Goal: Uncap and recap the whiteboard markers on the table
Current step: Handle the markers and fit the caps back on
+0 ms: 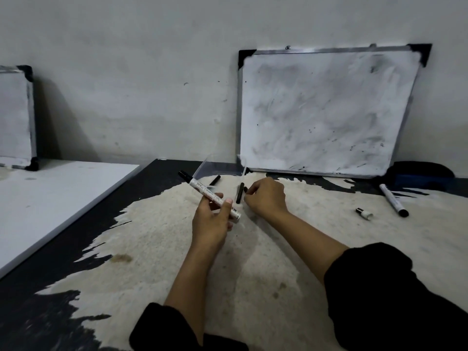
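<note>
Left hand [211,219] is clenched around a white whiteboard marker [215,196], held off the desk [253,274] and tilted, its dark tip end pointing up-left and apparently uncapped. Right hand [266,196] is down at the desk, fingers [249,191] pinching at a black cap [238,193] that stands or leans just beside them; can't tell if the grip is fully closed on it yet. Likely step: pick up the cap and recap the held marker. To do it well, get a firm pinch on the cap's closed end, open end facing the tip, bring it in line with the marker's axis, keep the left hand steady, push straight until seated. Another capped marker [393,200] and a short loose piece [364,213] lie well apart at right; another black piece [215,180] lies beyond the hands.
</note>
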